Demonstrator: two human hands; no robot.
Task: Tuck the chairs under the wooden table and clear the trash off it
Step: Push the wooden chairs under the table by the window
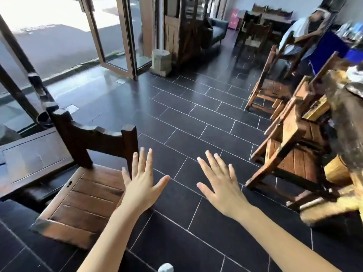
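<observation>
A dark wooden chair (78, 195) with a slatted seat stands at the lower left, its backrest toward a dark wooden table (33, 156) at the left edge. My left hand (140, 185) hovers palm down, fingers spread, over the chair seat's right edge. My right hand (222, 185) is spread flat over the black tiled floor and holds nothing. On the right, lighter wooden chairs (294, 154) stand beside a rough wooden table (347, 122) that is partly cut off and blurred. No trash is discernible.
Black floor tiles (186, 118) stretch between the two tables. Glass doors (115, 36) stand open at the back left beside a stone stump (161, 61). A person sits on a chair (298, 36) at the back right, near more tables and a dark sofa (218, 30).
</observation>
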